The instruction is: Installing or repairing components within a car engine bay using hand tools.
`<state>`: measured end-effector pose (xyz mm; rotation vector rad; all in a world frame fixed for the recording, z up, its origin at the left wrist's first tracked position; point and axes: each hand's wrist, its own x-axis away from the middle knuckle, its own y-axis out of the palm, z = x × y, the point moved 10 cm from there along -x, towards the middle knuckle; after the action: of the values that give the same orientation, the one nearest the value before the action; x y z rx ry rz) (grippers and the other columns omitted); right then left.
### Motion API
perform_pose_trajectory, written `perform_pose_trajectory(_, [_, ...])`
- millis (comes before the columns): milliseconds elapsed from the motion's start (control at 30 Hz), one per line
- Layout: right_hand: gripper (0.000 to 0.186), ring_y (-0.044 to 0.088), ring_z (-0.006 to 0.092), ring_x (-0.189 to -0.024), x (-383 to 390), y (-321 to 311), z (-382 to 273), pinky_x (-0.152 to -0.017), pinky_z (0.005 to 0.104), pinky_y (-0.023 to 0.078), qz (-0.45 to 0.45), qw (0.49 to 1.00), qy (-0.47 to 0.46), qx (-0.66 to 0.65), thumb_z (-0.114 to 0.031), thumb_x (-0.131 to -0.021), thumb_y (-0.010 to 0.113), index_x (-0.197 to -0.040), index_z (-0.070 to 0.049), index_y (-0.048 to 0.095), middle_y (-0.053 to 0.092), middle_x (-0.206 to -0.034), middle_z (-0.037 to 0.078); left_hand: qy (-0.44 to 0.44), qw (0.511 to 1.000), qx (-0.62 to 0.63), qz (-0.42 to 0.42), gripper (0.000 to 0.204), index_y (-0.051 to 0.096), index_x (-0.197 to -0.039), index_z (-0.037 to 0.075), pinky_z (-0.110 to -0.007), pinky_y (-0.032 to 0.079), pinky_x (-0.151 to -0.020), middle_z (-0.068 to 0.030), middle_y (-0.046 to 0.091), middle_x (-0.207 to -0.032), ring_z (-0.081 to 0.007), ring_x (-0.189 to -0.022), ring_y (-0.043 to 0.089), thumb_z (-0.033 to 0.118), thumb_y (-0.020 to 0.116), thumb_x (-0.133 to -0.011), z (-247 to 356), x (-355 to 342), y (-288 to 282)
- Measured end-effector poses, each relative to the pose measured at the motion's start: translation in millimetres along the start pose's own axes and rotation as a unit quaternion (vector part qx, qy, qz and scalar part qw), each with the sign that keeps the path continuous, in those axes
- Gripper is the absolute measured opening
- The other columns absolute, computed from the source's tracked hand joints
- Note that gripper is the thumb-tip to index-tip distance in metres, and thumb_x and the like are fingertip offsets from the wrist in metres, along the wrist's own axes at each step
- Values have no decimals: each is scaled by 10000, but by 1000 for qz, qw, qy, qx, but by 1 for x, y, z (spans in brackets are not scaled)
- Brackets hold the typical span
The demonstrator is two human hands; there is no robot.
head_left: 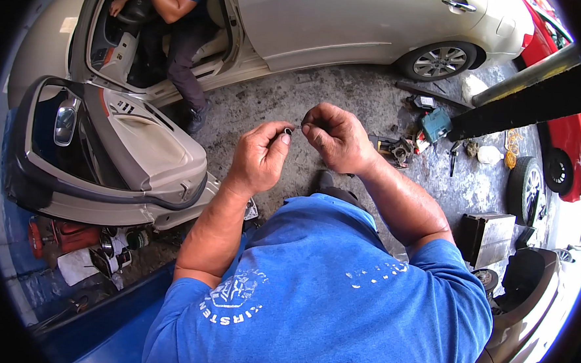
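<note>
Both my hands are raised close together at the middle of the view, above the concrete floor. My left hand [260,157] pinches a small dark ring-shaped piece [287,132] between thumb and fingertips. Just to its right, my right hand [333,139] has its fingers curled and thumb pressed against the index finger; what it grips, if anything, is too hidden to name. The two hands have a narrow gap between them. A detached beige car door [147,157] with a side mirror lies to the left of my left hand.
A cream car [318,22] stands ahead, a person [178,5] in its open doorway. A post [511,114], green toolbox [436,123], loose tire [523,190], metal box [488,238] and red car [568,143] are at right. Red equipment [71,236] lies at lower left.
</note>
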<state>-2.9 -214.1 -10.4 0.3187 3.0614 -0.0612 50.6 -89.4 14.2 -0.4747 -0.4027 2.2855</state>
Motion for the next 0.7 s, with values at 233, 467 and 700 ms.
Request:
perform_pose_trajectory(233, [114,601,323,-745,6,-4,-40,-641,384,496,50,967,-195,156,-7,-784,640,-885,-22,590,584,-782,139,-18,996,78,34,55,621,-955,8,-196,358,-527,54,512,-697,-21,-610,427,44,600,-920,-7,1,0])
perform_pose_trajectory(467, [171,590,309,-720,11,9,-58,-625,389,482,35,935,-287,204,44,-787,641,-946,-9,606,578,-804,129,-27,991,121,53,93,630,-990,-8,-201,418,-581,25,576,-738,-40,-653,496,56,609,-927,-15,-1,4])
perform_pose_trajectory(700, [237,597,311,-751,15,11,-47,-633,400,515,29,943,-244,224,-3,-780,652,-1017,-20,645,575,-820,119,-26,988,137,72,86,645,-961,-7,-208,409,-560,32,570,-716,-28,-643,475,62,618,-917,-25,0,1])
